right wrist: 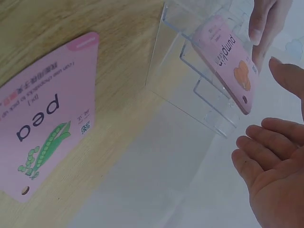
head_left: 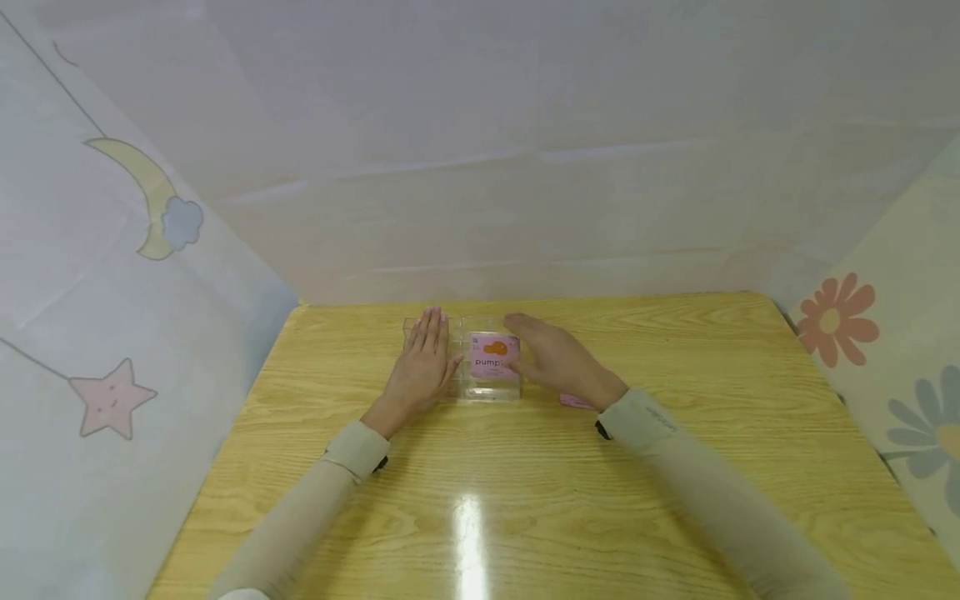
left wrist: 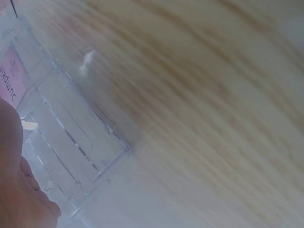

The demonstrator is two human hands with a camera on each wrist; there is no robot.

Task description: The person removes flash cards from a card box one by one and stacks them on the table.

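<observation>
so, nearest in my head view, two pale sleeves (head_left: 720,492) reach over the wooden tabletop (head_left: 405,517). past the cuffs i have the pea card (right wrist: 52,114) lying on the wood, right of the holder (head_left: 491,393) and mostly hidden from above by the right wrist. my right hand (head_left: 558,357) is spread, thumb apart from its fingers, just beside the holder. my left hand (head_left: 422,367) has straight fingers over the holder's left part; i cannot tell how much it touches. between them, the pumpkin card (head_left: 489,350) leans in the clear holder's right part. farther off, i see a pale backdrop (head_left: 480,217).
</observation>
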